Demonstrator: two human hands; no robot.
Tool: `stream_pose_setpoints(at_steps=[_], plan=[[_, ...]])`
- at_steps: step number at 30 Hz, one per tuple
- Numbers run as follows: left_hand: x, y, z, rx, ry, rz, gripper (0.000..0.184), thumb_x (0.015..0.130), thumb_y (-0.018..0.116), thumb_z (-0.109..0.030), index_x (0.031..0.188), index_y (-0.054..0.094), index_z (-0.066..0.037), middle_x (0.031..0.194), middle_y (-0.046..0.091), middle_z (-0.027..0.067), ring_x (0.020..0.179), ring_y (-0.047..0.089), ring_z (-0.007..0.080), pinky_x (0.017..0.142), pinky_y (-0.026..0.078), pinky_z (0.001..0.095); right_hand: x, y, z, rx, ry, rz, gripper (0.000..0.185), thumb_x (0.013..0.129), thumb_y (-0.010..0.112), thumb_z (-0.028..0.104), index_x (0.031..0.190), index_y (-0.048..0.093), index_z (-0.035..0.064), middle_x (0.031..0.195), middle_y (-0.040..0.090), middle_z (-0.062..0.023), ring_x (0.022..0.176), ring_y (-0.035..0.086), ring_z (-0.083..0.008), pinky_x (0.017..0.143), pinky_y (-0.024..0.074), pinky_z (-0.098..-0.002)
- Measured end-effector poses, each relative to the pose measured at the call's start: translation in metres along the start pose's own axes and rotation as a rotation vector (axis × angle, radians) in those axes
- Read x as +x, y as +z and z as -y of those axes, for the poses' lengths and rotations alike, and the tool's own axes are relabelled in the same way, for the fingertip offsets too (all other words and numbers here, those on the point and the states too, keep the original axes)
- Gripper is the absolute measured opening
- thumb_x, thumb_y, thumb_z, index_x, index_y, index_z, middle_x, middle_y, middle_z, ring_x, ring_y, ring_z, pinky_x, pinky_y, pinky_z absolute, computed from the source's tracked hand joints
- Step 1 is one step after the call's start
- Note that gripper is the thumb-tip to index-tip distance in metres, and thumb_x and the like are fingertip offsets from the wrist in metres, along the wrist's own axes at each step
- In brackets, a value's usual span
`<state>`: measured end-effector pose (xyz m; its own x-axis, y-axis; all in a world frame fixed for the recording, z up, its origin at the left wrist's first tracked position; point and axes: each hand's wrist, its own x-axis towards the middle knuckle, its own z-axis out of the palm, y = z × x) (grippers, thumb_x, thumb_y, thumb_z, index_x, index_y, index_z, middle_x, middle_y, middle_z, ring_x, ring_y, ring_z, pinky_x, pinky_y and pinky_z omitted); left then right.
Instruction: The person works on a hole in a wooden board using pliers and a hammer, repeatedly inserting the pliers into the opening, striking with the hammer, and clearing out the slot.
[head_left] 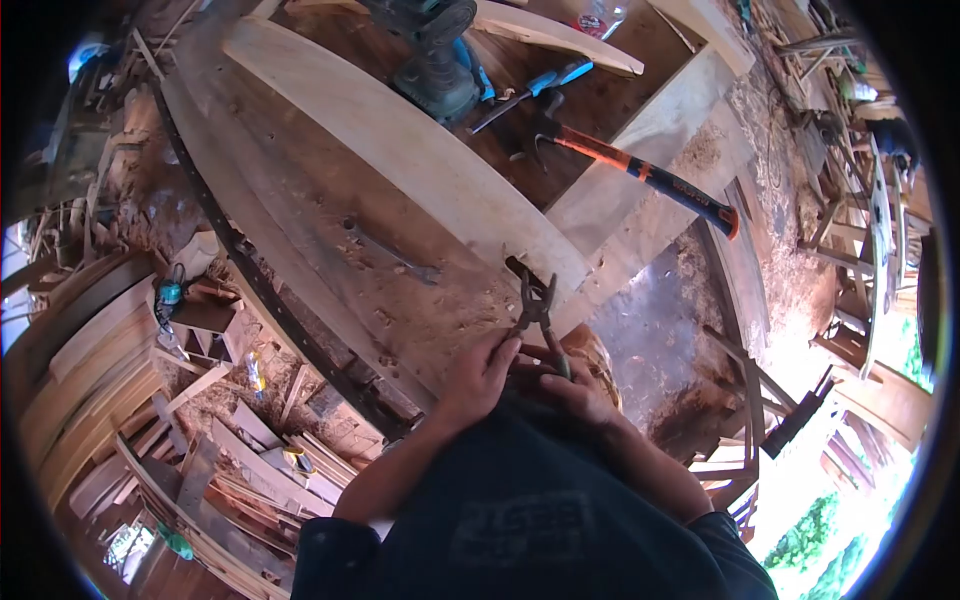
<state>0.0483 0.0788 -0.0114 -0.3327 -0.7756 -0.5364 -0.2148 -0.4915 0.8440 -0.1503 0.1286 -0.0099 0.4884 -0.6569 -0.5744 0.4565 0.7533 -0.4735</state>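
A pair of pincers [537, 312] is held between both hands, its jaws pointing away from my body over the end of a long pale curved board [400, 140]. My left hand [482, 372] has its fingers closed round the left handle. The fingers of my right hand [580, 392] are wrapped at the right handle. Just beyond the jaws, a dark slot [524, 270] shows in the board's end. Whether the jaws touch anything in it, I cannot tell.
An orange and black hammer [640, 172], a blue-handled screwdriver [535, 90] and a dark green power tool [437, 85] lie beyond the board. A wrench [398, 255] rests left of my hands. Curved timber is stacked at the left [110, 350].
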Motion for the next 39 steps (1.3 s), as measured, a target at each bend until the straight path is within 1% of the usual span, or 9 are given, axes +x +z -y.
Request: stream_pose_setpoints(at_steps=[9, 14, 18, 23, 26, 29, 32, 36, 39], plan=[[0.009, -0.001, 0.002, 0.148, 0.065, -0.131, 0.033, 0.103, 0.053, -0.029, 0.107, 0.067, 0.0, 0.087, 0.072, 0.0173, 0.082, 0.071, 0.0337, 0.071, 0.053, 0.0423, 0.015, -0.008, -0.024, 0.277, 0.106, -0.096, 0.048, 0.101, 0.057, 0.024, 0.14, 0.044, -0.0001, 0.132, 0.06, -0.0186, 0.118, 0.062, -0.0304, 0.105, 0.0471, -0.0456], [0.012, -0.007, -0.008, 0.33, 0.18, -0.19, 0.031, 0.102, 0.053, -0.03, 0.102, 0.067, -0.001, 0.083, 0.07, 0.0191, 0.081, 0.068, 0.0402, 0.07, 0.052, 0.046, 0.04, 0.009, -0.034, 0.452, 0.237, 0.046, 0.051, 0.096, 0.059, 0.028, 0.139, 0.047, 0.0017, 0.132, 0.061, -0.0183, 0.123, 0.057, -0.0322, 0.108, 0.0424, -0.0471], [0.018, -0.019, -0.026, 0.537, 0.079, -0.135, 0.033, 0.102, 0.052, -0.032, 0.099, 0.064, -0.002, 0.082, 0.067, 0.0231, 0.081, 0.065, 0.0454, 0.069, 0.05, 0.0513, 0.06, -0.003, -0.05, 0.617, 0.338, 0.283, 0.053, 0.092, 0.061, 0.024, 0.138, 0.048, 0.0024, 0.138, 0.057, -0.017, 0.124, 0.057, -0.0313, 0.109, 0.041, -0.047], [0.024, -0.028, -0.032, 0.744, 0.058, -0.071, 0.035, 0.102, 0.051, -0.035, 0.106, 0.061, -0.002, 0.087, 0.065, 0.0269, 0.088, 0.063, 0.0483, 0.074, 0.049, 0.0554, 0.076, 0.012, -0.043, 0.528, 0.404, 0.375, 0.046, 0.092, 0.059, 0.019, 0.136, 0.052, 0.0042, 0.137, 0.058, -0.0151, 0.123, 0.057, -0.0297, 0.11, 0.0402, -0.0473], [0.026, -0.026, -0.031, 0.712, 0.125, -0.07, 0.04, 0.098, 0.058, -0.042, 0.1, 0.057, -0.002, 0.09, 0.067, 0.0209, 0.089, 0.065, 0.0423, 0.078, 0.052, 0.0486, 0.084, 0.005, -0.056, 0.504, 0.368, 0.425, 0.041, 0.095, 0.058, 0.021, 0.134, 0.055, 0.0066, 0.134, 0.06, -0.013, 0.122, 0.058, -0.0277, 0.109, 0.0418, -0.0472], [0.019, -0.003, -0.057, 1.076, 0.048, -0.145, 0.057, 0.087, 0.069, -0.051, 0.104, 0.055, 0.002, 0.101, 0.066, 0.025, 0.095, 0.065, 0.0431, 0.082, 0.052, 0.0479, 0.091, -0.003, -0.076, 0.529, 0.356, 0.444, 0.039, 0.098, 0.059, 0.029, 0.132, 0.057, 0.0087, 0.128, 0.062, -0.0096, 0.118, 0.06, -0.0251, 0.106, 0.0451, -0.0456], [0.023, 0.009, -0.06, 1.013, -0.084, -0.162, 0.069, 0.075, 0.077, -0.052, 0.108, 0.052, 0.004, 0.106, 0.065, 0.026, 0.095, 0.066, 0.0442, 0.083, 0.053, 0.0486, 0.082, 0.005, -0.061, 0.5, 0.415, 0.34, 0.039, 0.098, 0.063, 0.034, 0.129, 0.059, 0.0102, 0.122, 0.064, -0.0059, 0.112, 0.062, -0.0227, 0.099, 0.0495, -0.0438], [0.029, 0.006, -0.041, 1.004, -0.112, -0.191, 0.062, 0.075, 0.076, -0.042, 0.111, 0.052, 0.003, 0.109, 0.063, 0.026, 0.099, 0.065, 0.0443, 0.085, 0.054, 0.05, 0.073, -0.013, -0.015, -0.271, 0.458, 0.297, 0.039, 0.093, 0.072, 0.028, 0.126, 0.062, 0.0098, 0.118, 0.066, -0.0069, 0.109, 0.064, -0.0218, 0.09, 0.0533, -0.041], [0.028, 0.003, -0.057, 1.055, -0.078, -0.198, 0.059, 0.075, 0.074, -0.036, 0.114, 0.052, 0.002, 0.109, 0.062, 0.0256, 0.101, 0.064, 0.0424, 0.087, 0.054, 0.0494, 0.037, -0.037, 0.043, -1.105, -0.076, 0.21, 0.045, 0.087, 0.077, 0.022, 0.126, 0.061, 0.0068, 0.114, 0.066, -0.013, 0.106, 0.065, -0.0267, 0.086, 0.0544, -0.04]])
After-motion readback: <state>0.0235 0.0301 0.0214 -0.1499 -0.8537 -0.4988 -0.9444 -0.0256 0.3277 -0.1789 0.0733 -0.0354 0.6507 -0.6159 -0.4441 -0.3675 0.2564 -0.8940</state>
